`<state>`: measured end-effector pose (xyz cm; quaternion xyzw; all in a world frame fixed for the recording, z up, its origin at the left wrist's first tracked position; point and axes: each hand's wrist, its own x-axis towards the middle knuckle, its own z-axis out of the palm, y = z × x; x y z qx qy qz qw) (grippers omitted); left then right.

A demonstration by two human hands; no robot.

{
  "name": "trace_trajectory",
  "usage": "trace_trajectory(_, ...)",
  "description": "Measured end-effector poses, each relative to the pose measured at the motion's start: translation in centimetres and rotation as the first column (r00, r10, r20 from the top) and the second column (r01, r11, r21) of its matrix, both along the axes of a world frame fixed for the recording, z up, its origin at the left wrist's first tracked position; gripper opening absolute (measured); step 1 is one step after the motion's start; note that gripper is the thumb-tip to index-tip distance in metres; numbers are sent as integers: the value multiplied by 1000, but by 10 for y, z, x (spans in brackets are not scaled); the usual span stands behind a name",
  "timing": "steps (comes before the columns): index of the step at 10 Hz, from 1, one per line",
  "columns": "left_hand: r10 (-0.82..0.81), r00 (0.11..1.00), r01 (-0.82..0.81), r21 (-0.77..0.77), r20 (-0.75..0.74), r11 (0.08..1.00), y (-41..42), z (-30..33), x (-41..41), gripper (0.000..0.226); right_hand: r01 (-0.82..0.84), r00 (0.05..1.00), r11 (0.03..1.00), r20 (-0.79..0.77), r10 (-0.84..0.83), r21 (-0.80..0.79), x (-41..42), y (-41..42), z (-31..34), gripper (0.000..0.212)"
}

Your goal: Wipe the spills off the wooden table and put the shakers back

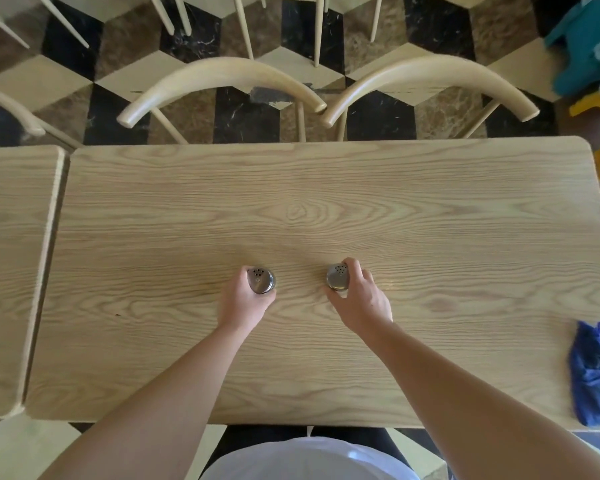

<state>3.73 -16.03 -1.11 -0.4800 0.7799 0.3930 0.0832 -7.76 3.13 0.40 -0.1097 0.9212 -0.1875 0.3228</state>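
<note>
- Pale wooden table (326,202), rectangular with rounded corners, wavy grain with a knot swirl near the middle; butted against a second table (14,254) of the same wood on the left.
- Two curved, smooth blond chair backs (222,77) beyond the far edge, over a floor (246,112) of black, brown and cream marble cubes.
- Crumpled blue cloth (594,375) at the near right corner, well apart from both hands.
- Left hand (243,299) wrapped around the left shaker (262,280), near the table's middle.
- Right hand (361,299) wrapped around the right shaker (337,277), fingers curled round its side.
- Both shakers upright, side by side with bare wood between, each with a round, shiny metal cap pierced with small holes.
</note>
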Motion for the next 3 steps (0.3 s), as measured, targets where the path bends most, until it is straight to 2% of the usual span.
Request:
trace_trajectory(1, 7, 1000, -7, -1, 1, 1000, 1, 0, 0, 37, 40, 999, 999, 30, -39, -23, 5, -1, 0, 56)
trace_trajectory(2, 9, 1000, -9, 10, 6, 1000, 1, -2, 2, 43, 113, 993, 990, 42, -110, -80, 9, 1, -3, 75)
trace_trajectory(3, 47, 999, -48, 53, 16, 997, 0, -6, 3, 70, 191, 980, 979, 78, -186, -67, 15, 7, -5, 91)
